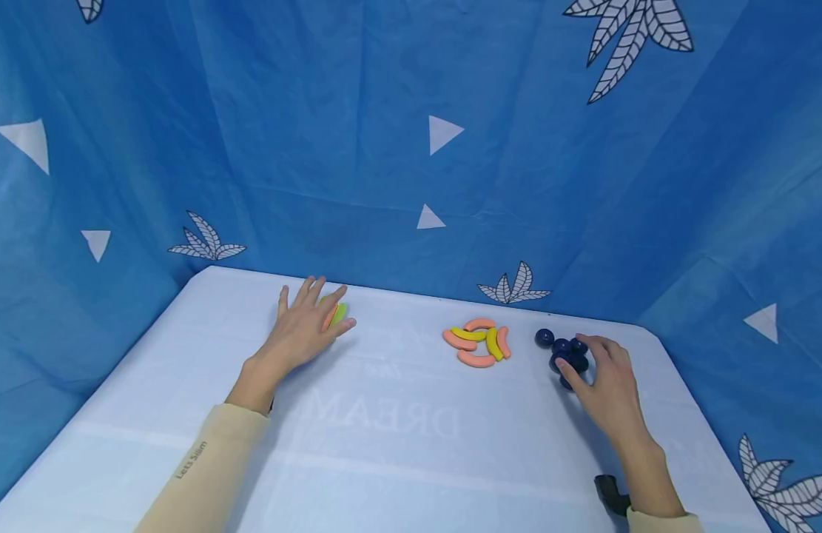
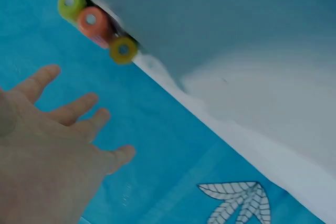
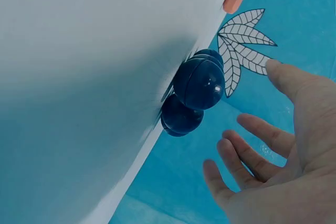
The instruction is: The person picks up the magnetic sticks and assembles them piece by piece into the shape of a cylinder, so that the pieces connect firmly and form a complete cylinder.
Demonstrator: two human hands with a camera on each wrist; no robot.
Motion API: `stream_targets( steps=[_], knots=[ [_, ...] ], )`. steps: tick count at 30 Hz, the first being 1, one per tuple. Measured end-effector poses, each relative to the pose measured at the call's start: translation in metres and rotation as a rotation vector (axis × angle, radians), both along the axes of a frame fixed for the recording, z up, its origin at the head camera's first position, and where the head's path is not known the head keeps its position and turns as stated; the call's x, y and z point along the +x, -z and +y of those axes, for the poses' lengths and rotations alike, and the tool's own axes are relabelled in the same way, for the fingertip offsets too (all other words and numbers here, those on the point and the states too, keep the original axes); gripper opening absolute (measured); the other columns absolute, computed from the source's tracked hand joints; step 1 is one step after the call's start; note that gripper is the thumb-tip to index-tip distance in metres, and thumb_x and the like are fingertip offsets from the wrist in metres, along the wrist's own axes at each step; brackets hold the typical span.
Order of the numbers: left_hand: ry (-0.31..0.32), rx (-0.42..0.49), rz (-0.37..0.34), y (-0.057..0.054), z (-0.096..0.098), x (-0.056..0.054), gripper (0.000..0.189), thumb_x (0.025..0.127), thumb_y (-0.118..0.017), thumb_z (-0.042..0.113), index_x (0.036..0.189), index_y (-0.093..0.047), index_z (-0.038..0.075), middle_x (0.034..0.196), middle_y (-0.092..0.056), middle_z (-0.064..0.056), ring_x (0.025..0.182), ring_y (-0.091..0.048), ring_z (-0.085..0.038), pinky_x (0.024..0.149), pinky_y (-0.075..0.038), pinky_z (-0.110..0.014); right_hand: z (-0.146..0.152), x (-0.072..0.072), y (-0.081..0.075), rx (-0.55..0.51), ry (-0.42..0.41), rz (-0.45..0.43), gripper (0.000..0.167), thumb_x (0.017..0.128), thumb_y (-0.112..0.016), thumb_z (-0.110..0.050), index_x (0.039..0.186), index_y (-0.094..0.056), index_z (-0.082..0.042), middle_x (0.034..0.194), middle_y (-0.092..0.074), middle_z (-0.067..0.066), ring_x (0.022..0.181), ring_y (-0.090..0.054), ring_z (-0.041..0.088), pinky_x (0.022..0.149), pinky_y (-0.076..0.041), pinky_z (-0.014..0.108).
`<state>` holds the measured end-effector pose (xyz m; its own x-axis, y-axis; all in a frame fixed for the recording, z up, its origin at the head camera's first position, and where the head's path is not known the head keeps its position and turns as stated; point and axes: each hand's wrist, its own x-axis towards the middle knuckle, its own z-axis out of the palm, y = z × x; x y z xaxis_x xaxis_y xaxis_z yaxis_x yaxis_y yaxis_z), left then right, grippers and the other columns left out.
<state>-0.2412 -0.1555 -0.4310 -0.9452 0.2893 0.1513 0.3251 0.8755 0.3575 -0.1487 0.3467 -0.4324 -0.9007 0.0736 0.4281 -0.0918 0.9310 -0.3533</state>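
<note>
Blue fabric [image 1: 384, 170] printed with white triangles and black-outlined white leaves hangs behind and beside a white surface [image 1: 517, 466], which bears faint pale lettering. Near its far edge, on the left, the person's left hand [image 1: 300, 332] reaches over three small curved rods lying side by side: one lime green [image 2: 71, 4], one orange [image 2: 95, 29] and one yellow [image 2: 124, 52], each with a pale disc in its end. Its fingers are straight and spread wide, and the left wrist view shows a gap between them and the rods; it has hold of nothing. Towards the right, a cluster of glossy dark blue balls [image 1: 570, 360] sits on the surface, one lone dark blue ball [image 1: 544, 338] just beside it. The right hand [image 1: 609, 381] is at the cluster, thumb and fingers parted and gently bent, gripping nothing; the right wrist view shows them clear of the balls. Between the hands, four salmon-pink curved rods [image 1: 476, 360] and two yellow curved rods [image 1: 493, 344] lie in a rough ring.
</note>
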Motion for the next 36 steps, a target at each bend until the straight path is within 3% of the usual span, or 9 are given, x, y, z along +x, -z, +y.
stream_targets(
  steps=[5, 15, 22, 26, 28, 31, 34, 36],
  knots=[
    [0.051, -0.013, 0.02, 0.001, 0.017, 0.005, 0.074, 0.104, -0.055, 0.061, 0.164, -0.039, 0.021, 0.172, -0.025, -0.023, 0.162, -0.011, -0.043, 0.123, 0.003, -0.073, -0.002, 0.001, 0.003, -0.021, 0.004, 0.042, 0.056, 0.089, -0.086, -0.022, 0.133, -0.064, 0.005, 0.123, -0.058, 0.03, 0.116, -0.05, 0.046, 0.09, -0.046, 0.064],
    [0.139, -0.071, 0.048, 0.003, 0.057, 0.011, 0.072, 0.105, -0.051, 0.063, 0.163, -0.041, 0.023, 0.171, -0.03, -0.02, 0.162, -0.016, -0.04, 0.125, -0.005, -0.072, -0.002, 0.0, 0.004, -0.02, -0.03, -0.011, 0.04, 0.085, -0.088, -0.011, 0.119, -0.072, 0.004, 0.109, -0.064, 0.023, 0.096, -0.063, 0.036, 0.076, -0.055, 0.047],
    [0.215, -0.098, -0.007, 0.001, 0.1, 0.013, 0.073, 0.104, -0.047, 0.066, 0.164, -0.039, 0.025, 0.172, -0.027, -0.018, 0.163, -0.013, -0.038, 0.126, -0.004, -0.07, 0.0, 0.001, 0.006, -0.051, -0.073, -0.029, 0.037, 0.085, -0.087, -0.004, 0.118, -0.072, 0.004, 0.105, -0.068, 0.022, 0.094, -0.068, 0.035, 0.073, -0.055, 0.04],
    [0.274, -0.106, 0.004, -0.002, 0.134, 0.016, 0.07, 0.105, -0.05, 0.064, 0.161, -0.046, 0.022, 0.17, -0.034, -0.017, 0.163, -0.017, -0.037, 0.127, -0.006, -0.068, 0.002, 0.0, 0.007, -0.062, -0.054, -0.04, 0.039, 0.082, -0.09, -0.006, 0.114, -0.07, 0.003, 0.101, -0.069, 0.02, 0.093, -0.067, 0.034, 0.07, -0.052, 0.034],
    [0.311, -0.112, 0.028, -0.005, 0.154, 0.019, 0.063, 0.104, -0.055, 0.06, 0.153, -0.056, 0.02, 0.165, -0.043, -0.015, 0.16, -0.025, -0.035, 0.127, -0.011, -0.066, 0.003, 0.0, 0.007, -0.067, -0.041, -0.036, 0.039, 0.08, -0.092, -0.007, 0.11, -0.068, 0.002, 0.098, -0.07, 0.018, 0.09, -0.067, 0.032, 0.069, -0.051, 0.033],
    [0.383, -0.129, 0.085, -0.008, 0.185, 0.025, 0.05, 0.102, -0.066, 0.052, 0.137, -0.07, 0.017, 0.151, -0.059, -0.009, 0.149, -0.041, -0.03, 0.124, -0.028, -0.058, 0.003, 0.0, 0.006, -0.07, -0.022, -0.039, 0.035, 0.079, -0.093, -0.008, 0.102, -0.067, -0.001, 0.093, -0.071, 0.015, 0.085, -0.067, 0.03, 0.068, -0.051, 0.036],
    [0.453, -0.154, 0.138, -0.008, 0.209, 0.031, 0.038, 0.098, -0.076, 0.044, 0.124, -0.077, 0.018, 0.134, -0.07, -0.001, 0.134, -0.052, -0.023, 0.109, -0.043, -0.047, 0.002, 0.001, 0.005, -0.062, -0.012, -0.071, 0.029, 0.081, -0.092, -0.011, 0.096, -0.07, -0.003, 0.09, -0.072, 0.015, 0.083, -0.067, 0.029, 0.07, -0.051, 0.039],
    [0.485, -0.182, 0.158, -0.006, 0.221, 0.034, 0.033, 0.097, -0.078, 0.04, 0.122, -0.078, 0.019, 0.127, -0.072, 0.003, 0.127, -0.055, -0.021, 0.101, -0.047, -0.041, 0.001, 0.001, 0.003, -0.058, -0.009, -0.106, 0.024, 0.082, -0.091, -0.014, 0.094, -0.072, -0.004, 0.09, -0.072, 0.014, 0.084, -0.066, 0.029, 0.072, -0.05, 0.041]
  ],
)
